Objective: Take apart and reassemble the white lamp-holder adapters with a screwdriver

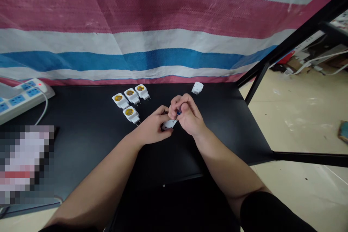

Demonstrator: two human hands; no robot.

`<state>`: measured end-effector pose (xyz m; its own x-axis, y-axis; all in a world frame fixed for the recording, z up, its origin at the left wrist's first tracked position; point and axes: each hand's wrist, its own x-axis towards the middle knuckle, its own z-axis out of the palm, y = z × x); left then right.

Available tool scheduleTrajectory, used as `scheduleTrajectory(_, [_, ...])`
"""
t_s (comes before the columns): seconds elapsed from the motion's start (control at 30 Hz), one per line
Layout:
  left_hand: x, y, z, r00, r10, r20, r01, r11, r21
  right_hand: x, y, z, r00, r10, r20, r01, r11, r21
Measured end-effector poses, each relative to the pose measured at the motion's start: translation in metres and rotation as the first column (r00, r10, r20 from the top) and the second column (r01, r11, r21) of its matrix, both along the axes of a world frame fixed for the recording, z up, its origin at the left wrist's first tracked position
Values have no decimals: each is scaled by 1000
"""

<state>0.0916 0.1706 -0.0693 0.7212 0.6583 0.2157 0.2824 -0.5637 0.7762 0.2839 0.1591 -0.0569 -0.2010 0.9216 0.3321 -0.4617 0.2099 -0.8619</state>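
Note:
My left hand (150, 129) is closed on a white plastic plug-in unit (169, 125) whose visible face has small dark holes. It holds the piece low over the black table, fingers and thumb on its sides. My right hand (191, 116) is curled round a small screwdriver (179, 111); only a bit of its blue-purple handle shows between the fingers. The screwdriver points down at the white unit, but its tip is too hidden to tell whether it sits in a hole. Another white unit (197, 87), holes facing up, lies beyond my right hand.
Several white two-pin plug units with yellow-ringed round faces, one of them nearest me (130, 113), lie left of my hands. A power strip (25, 98) with a cable and a blurred-out object (27, 163) occupy the table's left. Striped sheeting (152, 11) hangs behind; a black frame (288, 43) stands right.

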Motion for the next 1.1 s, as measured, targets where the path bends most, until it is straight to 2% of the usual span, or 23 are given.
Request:
scheduleTrajectory(0.2, [0, 1, 2, 1000, -29, -10, 29, 1000, -1, 6, 1, 0, 995, 89, 44, -84, 991, -99])
scheduleTrajectory(0.37, [-1, 2, 5, 999, -44, -2, 44, 998, 49, 6, -1, 15, 999, 33, 12, -30, 976, -215])
scheduleTrajectory(0.47, [-2, 3, 6, 1000, -23, -1, 23, 997, 74, 11, 0, 21, 999, -38, -2, 37, 973, -230])
scheduleTrajectory(0.63, [-3, 4, 5, 995, 86, -52, -82, 994, 77, 16, 8, 17, 982, -185, -33, 170, 950, -263])
scheduleTrajectory(0.7, [-4, 4, 3, 986, 150, -77, -143, 986, 83, 17, 11, 11, 980, -196, 46, 200, 930, -308])
scheduleTrajectory(0.77, [-3, 4, 0, 974, 207, -94, -198, 975, 100, 18, 13, 3, 963, -179, 200, 236, 918, -318])
scheduleTrajectory(0.83, [-4, 4, -2, 959, 265, -103, -251, 959, 130, 22, 13, -4, 881, -179, 437, 294, 932, -211])
scheduleTrajectory(0.9, [-4, 4, -3, 944, 310, -110, -293, 944, 151, 25, 12, -8, 692, -235, 683, 318, 948, 3])
scheduleTrajectory(0.97, [-5, 5, -3, 939, 323, -116, -304, 940, 154, 28, 10, -8, 484, -284, 828, 284, 946, 159])
scheduleTrajectory(1.03, [-6, 6, -2, 946, 301, -116, -284, 948, 143, 28, 8, -6, 372, -252, 893, 255, 953, 162])
scheduleTrajectory(1.1, [-7, 6, -1, 956, 270, -112, -255, 958, 132, 26, 6, -4, 327, -177, 928, 249, 964, 96])
